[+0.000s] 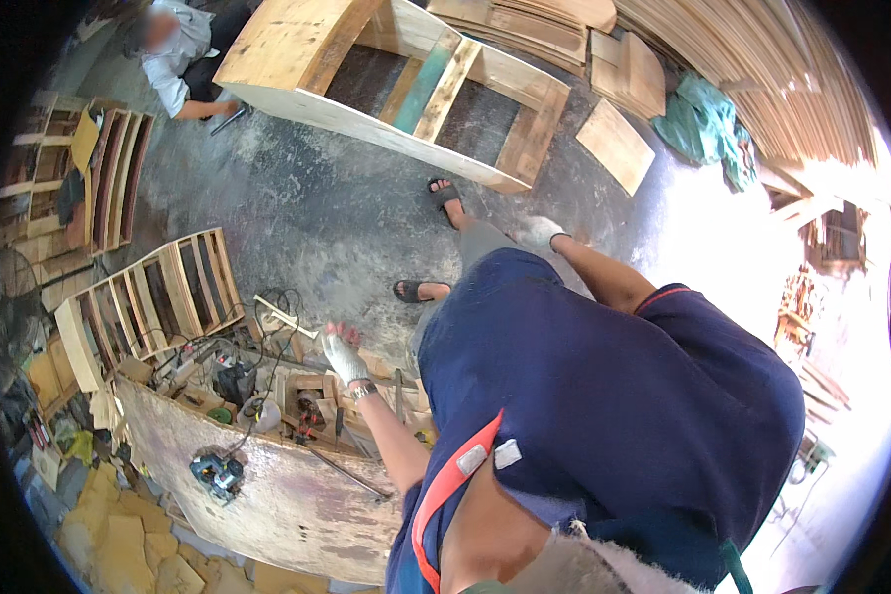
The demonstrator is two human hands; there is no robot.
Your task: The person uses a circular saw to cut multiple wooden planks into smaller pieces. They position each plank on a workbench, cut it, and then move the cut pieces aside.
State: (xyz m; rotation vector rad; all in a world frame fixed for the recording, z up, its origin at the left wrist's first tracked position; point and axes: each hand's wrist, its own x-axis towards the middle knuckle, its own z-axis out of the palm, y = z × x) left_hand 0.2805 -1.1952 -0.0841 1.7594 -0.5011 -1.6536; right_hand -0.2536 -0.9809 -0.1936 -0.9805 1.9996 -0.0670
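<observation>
My left hand (345, 358), in a white work glove with reddish fingertips, is over the clutter of the tool bench. Its fingers look bent around the near end of a thin pale wooden stick (285, 316); the exact grip is too small to see. My right hand (540, 233), also in a white glove, hangs beside my right leg, washed out by bright light. Its fingers do not show clearly, and I see nothing held in it. Ahead of my feet a large wooden cabinet frame (406, 139) lies on the floor, with crosspieces over its openings.
A dark power tool (216, 473) rests on the worn bench board (297, 525). Slatted wooden frames (148, 297) stand at left. A person in a light shirt (173, 74) crouches at far left, holding a dark tool. Stacked boards (752, 69) and a green cloth (701, 124) lie at far right.
</observation>
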